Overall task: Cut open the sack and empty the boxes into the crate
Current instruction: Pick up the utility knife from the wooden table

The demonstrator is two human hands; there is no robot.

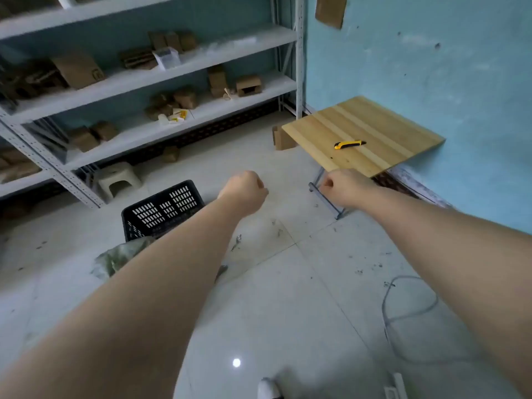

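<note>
Yellow utility knife [349, 144] lies on wooden table [403, 131]; left hand [244, 191], right hand [344, 187] fisted, empty; black crate [161, 210] beside sack [121, 259].

Even, soft indoor light, medium-bright, slightly cool tint. One small white glare spot on the glossy floor tiles [288, 326] near bottom centre. Shadows faint, darkest under the shelves [149, 82]. Whole frame soft w/ motion blur; boxes [184, 99] on shelves smeared. Wide-angle bend at edges, shelf posts lean. Forearms up close look stretched.
</note>
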